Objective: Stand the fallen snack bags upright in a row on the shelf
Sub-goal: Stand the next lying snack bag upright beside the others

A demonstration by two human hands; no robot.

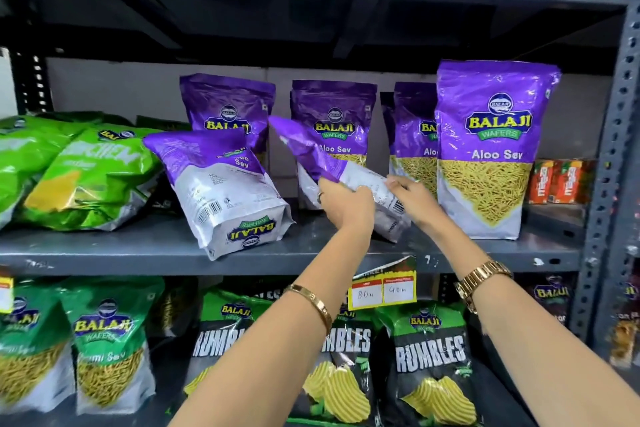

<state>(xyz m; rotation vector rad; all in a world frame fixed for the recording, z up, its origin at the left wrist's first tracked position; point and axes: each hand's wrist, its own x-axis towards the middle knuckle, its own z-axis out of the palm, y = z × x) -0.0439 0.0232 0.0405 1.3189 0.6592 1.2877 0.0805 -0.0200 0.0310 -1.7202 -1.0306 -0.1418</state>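
On the grey middle shelf (156, 246), a purple Aloo Sev bag (311, 152) is tilted to the left with its back side showing. My left hand (346, 206) grips its lower part and my right hand (412, 198) holds its bottom right edge. Another fallen purple bag (225, 198) leans backward at the left, bottom toward me. One purple bag (491, 149) stands upright at the front right. Three more stand upright at the back: the first (228, 107), the second (334, 114) and a partly hidden third (414, 135).
Green snack bags (86, 170) lie piled at the shelf's left end. Small red packets (557, 180) sit at the far right by the perforated upright post (620, 149). Below, Rumbles bags (429, 354) and green sev bags (107, 347) fill the lower shelf behind a yellow price tag (382, 291).
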